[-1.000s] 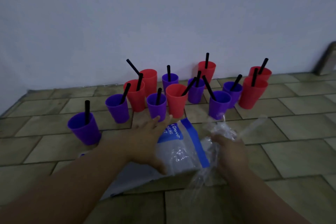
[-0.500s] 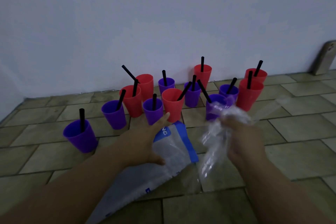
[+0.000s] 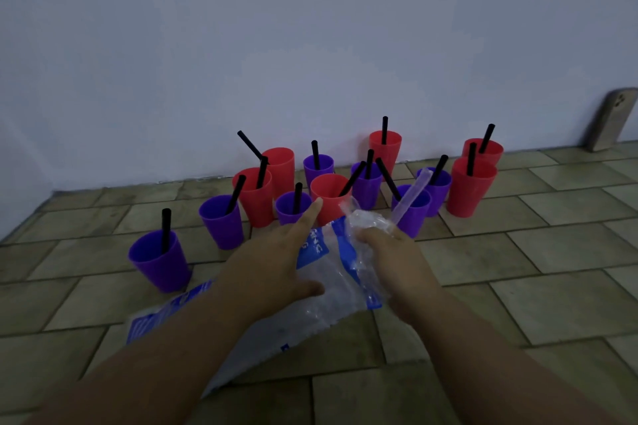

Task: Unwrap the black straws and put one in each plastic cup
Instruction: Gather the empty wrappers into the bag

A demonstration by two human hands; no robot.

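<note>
Several red and purple plastic cups stand on the tiled floor by the wall, each with a black straw in it, from the nearest purple cup [image 3: 159, 259] at the left to a red cup [image 3: 470, 187] at the right. My left hand [image 3: 276, 260] lies flat with straight fingers on a clear and blue plastic bag [image 3: 331, 290]. My right hand [image 3: 393, 259] grips a crumpled bunch of clear straw wrappers [image 3: 367, 222] just above the bag's blue top edge. One empty wrapper [image 3: 412, 195] sticks up in front of a purple cup [image 3: 412, 210].
A white wall [image 3: 310, 45] rises right behind the cups. A flat grey object [image 3: 609, 119] leans against it at the far right. Bare tiles [image 3: 535, 269] spread out to the right and in front of the bag.
My right hand has brought the wrapper bunch left and down, close to the bag and my left hand. The left hand has stayed on the bag.
</note>
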